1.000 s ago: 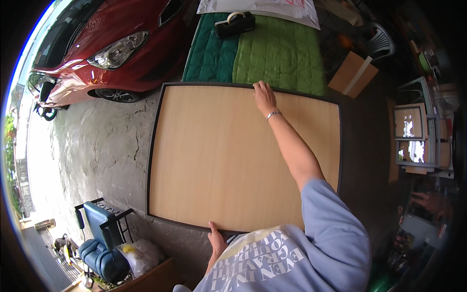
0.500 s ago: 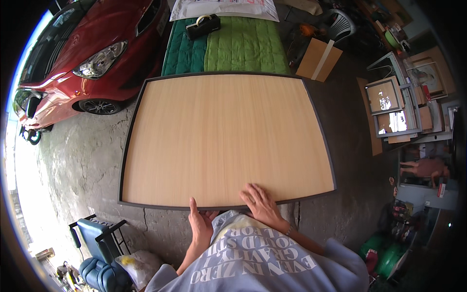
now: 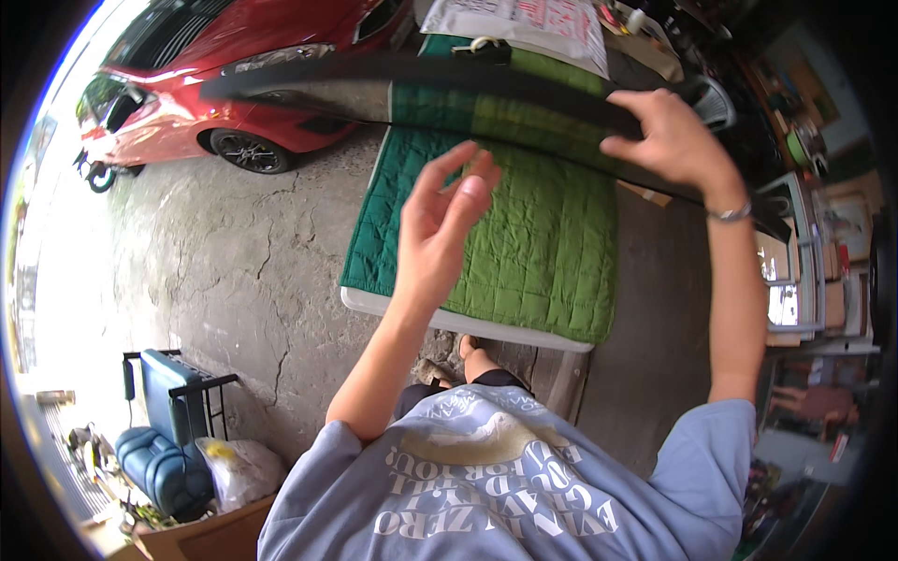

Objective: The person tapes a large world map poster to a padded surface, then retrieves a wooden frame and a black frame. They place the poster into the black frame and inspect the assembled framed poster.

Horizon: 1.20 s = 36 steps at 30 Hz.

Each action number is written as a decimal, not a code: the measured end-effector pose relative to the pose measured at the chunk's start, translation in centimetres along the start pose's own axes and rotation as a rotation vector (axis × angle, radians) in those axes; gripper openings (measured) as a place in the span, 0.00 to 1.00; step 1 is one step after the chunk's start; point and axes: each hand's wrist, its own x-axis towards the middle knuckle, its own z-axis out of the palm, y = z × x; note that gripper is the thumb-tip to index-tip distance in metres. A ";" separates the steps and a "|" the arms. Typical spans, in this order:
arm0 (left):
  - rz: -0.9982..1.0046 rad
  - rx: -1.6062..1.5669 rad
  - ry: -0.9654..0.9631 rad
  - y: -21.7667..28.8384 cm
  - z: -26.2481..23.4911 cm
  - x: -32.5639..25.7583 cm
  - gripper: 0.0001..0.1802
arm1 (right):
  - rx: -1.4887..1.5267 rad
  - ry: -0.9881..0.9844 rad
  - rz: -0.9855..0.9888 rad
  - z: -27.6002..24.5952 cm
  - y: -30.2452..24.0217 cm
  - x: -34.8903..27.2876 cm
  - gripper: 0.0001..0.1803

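A large dark-framed panel (image 3: 374,77) is raised on edge over the far part of the quilt, blurred and seen nearly edge-on. Its pale wood-grain face does not show. Around the near right part of its frame, my right hand (image 3: 675,140) is closed, thumb apart from the fingers. My left hand (image 3: 440,220) is lifted in front of the panel with bent, separated fingers and nothing in it. Below lies a green quilt (image 3: 533,243), dark teal at left and lighter green at right, spread over a pale-edged table (image 3: 369,301).
A red car (image 3: 309,131) stands at the far left. Blue bags (image 3: 168,467) and a cart-like black frame (image 3: 210,383) sit at the lower left. A black tape dispenser (image 3: 482,51) and a white printed sheet (image 3: 524,28) lie at the table's far end. Frames (image 3: 804,271) lean at right.
The panel, lying flat with its wood face up, has been tilted upright and away. Both hands have risen from its near edge; the right grips the frame, and the quilt is uncovered.
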 end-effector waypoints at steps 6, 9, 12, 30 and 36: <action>-0.319 0.225 -0.056 -5.6 -1.0 0.2 0.20 | 0.408 -0.142 -0.155 -4.5 7.8 10.4 0.28; -0.390 0.234 -0.441 -7.3 2.3 -1.5 0.20 | 0.431 -0.080 -0.144 -5.5 10.8 13.5 0.25; -0.345 -0.134 -0.971 -7.1 7.2 -2.5 0.23 | 0.420 -0.119 -0.077 -6.5 13.3 16.3 0.25; -0.149 -0.896 -1.858 -15.2 13.1 7.8 0.31 | 0.438 -0.068 0.025 -6.5 25.2 21.1 0.48; 0.586 0.708 0.149 -4.7 -12.7 20.5 0.16 | 0.469 -0.096 0.141 -6.7 25.6 19.7 0.47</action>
